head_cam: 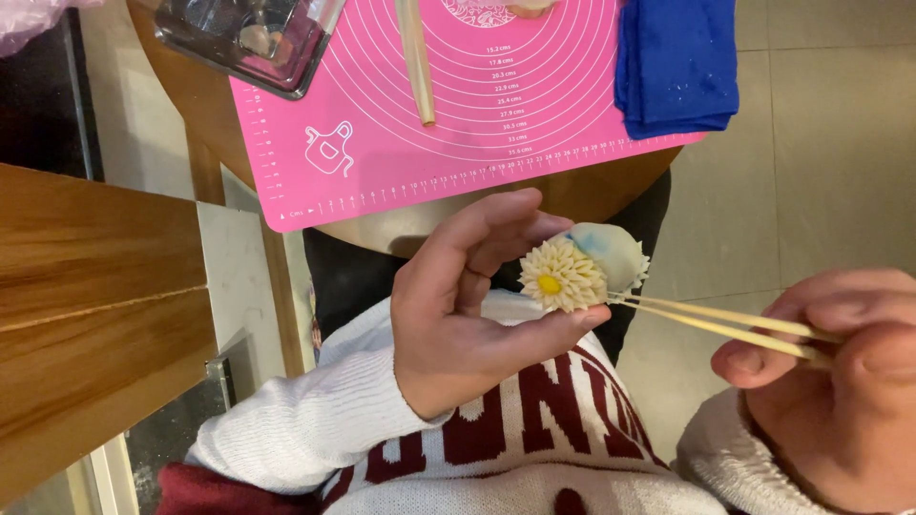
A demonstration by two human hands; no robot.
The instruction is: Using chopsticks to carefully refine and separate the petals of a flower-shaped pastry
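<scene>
**A:** Item one, nearest the lens?

**B:** My right hand, low at the right edge of the view, fingers pinched shut on a pair of pale wooden sticks. Their tips reach the sweet's side, just under the blue-tinted part.

**A:** Item two?

**B:** My left hand, closed lightly round a small flower-shaped sweet: cream petals cut in rows, yellow centre, white body with a blue blush behind. It sits between thumb below and fingertips above, held in the air over my lap, off the table, near its front edge.

**A:** Handling note?

**B:** I judge the dough soft, so the left hand should cradle, not squeeze; pressure belongs on the smooth back, never on the petals. The sticks should meet the surface at a shallow angle, in short light strokes, with the sweet turned to them rather than the wrist twisted.

**A:** Remaining stock?

**B:** On the round wooden table: a pink silicone mat reaching to its front edge; a wooden rod lying on the mat; a folded blue cloth over the mat's right edge; a clear plastic box at its left corner, contents unclear. White sweater with maroon lettering below.
</scene>
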